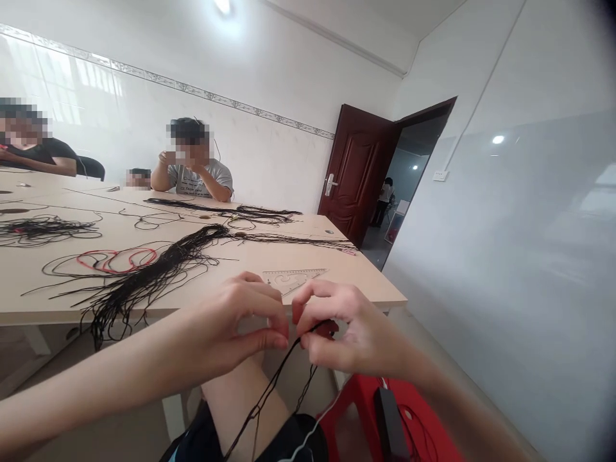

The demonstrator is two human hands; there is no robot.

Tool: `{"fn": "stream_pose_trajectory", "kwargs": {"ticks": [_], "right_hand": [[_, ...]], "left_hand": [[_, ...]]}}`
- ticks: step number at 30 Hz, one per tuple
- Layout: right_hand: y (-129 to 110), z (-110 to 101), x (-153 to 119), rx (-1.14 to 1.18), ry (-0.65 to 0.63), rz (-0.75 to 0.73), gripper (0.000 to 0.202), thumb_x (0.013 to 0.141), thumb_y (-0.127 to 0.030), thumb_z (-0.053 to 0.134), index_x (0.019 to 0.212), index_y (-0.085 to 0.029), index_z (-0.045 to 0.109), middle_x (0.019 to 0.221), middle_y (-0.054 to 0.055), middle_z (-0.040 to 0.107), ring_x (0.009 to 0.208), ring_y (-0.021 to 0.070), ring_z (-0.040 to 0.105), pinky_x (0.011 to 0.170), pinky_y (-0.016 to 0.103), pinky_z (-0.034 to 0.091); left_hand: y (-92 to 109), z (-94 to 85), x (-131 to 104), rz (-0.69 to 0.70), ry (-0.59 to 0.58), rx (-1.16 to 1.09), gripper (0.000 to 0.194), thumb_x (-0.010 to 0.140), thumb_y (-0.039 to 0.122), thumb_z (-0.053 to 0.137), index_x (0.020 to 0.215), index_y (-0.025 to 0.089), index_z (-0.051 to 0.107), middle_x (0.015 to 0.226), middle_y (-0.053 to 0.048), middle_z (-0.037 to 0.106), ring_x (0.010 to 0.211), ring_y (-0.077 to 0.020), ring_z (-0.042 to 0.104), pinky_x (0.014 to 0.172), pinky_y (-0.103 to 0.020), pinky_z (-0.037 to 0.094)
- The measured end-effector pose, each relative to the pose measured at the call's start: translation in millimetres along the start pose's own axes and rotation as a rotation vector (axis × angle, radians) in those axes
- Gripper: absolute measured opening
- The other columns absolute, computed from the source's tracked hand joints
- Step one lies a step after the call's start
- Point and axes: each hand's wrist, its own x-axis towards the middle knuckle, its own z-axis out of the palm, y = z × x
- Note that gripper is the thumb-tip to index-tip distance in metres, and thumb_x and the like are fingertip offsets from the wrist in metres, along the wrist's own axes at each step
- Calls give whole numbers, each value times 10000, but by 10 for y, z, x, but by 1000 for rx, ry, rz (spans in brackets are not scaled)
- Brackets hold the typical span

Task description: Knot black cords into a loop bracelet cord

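Observation:
My right hand point(349, 324) pinches a thin black cord point(275, 380) between thumb and fingers, just past the table's front edge. Strands of the cord arch over these fingers and hang down across my lap. Close by on the left, my left hand point(248, 314) has its thumb and forefinger tips pressed together beside the cord. Whether anything thin lies in that pinch is too small to make out. Behind both hands, a clear set square point(293, 277) lies on the table, partly covered by my fingers.
A thick bundle of black cords point(166, 266) spills over the front edge of the table point(250, 260). Red cord point(115, 260) lies beside it. A red stool point(359, 398) carries a dark box point(389, 423) at my right. Two people sit across the table; a door point(359, 160) stands open behind.

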Motion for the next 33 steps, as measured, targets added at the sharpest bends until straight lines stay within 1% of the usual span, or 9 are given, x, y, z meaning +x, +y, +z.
{"fn": "stream_pose_trajectory", "kwargs": {"ticks": [3,6,12,16,19,22,26,28,33], "right_hand": [[-70,-11,-60,21,-11,-6,123,687,-51,530,657,-158,581,880,12,540,681,85,491,553,194,414],[-129,-20,-124,24,14,-27,124,695,-54,539,667,-163,589,887,17,549,708,98,508,568,206,426],[-269,-79,-233,5,68,-73,100,712,-72,559,684,-157,603,876,10,536,637,69,477,531,195,412],[-358,-84,-315,-24,104,-129,120,699,-54,555,660,-159,600,899,7,563,610,59,469,536,201,421],[-390,-67,-377,-15,150,-196,171,672,-22,536,623,-174,598,968,5,610,606,68,493,536,214,435],[-414,-72,-428,146,145,-232,208,676,-8,509,619,-183,604,966,-3,649,569,61,530,507,203,448],[-451,-119,-446,439,98,-124,216,713,-20,472,653,-173,612,881,-9,676,411,10,478,438,171,441],[-465,-141,-426,510,124,-101,197,724,-40,483,650,-163,617,813,-8,681,373,2,447,402,155,413],[-473,-160,-344,450,205,53,139,742,-115,541,650,-141,641,690,0,662,376,8,408,371,142,362]], "left_hand": [[103,22,-41,-59,46,-15,174,804,262,536,658,207,614,673,31,622,684,-107,547,658,-204,410],[205,60,-109,-134,22,-95,190,816,301,512,690,198,609,681,32,613,636,-97,541,594,-184,418],[387,118,-205,-151,48,-182,192,816,353,514,774,199,619,695,25,591,617,-97,524,543,-173,425],[461,97,-227,14,97,-71,172,832,299,498,753,215,625,743,12,628,696,-118,558,617,-199,438],[459,59,-249,204,241,178,170,835,240,478,760,228,630,771,8,649,733,-130,562,786,-275,412],[439,7,-287,346,382,402,127,822,220,505,786,241,624,766,20,663,717,-135,560,862,-318,351],[368,-45,-330,329,476,565,115,836,246,517,793,235,624,783,3,675,768,-161,568,885,-345,332],[273,-36,-329,283,455,606,168,863,274,476,794,233,624,804,-4,679,779,-163,578,893,-359,337],[32,98,-333,260,214,615,196,874,306,448,884,205,615,861,-33,664,765,-176,603,726,-321,431]]}}
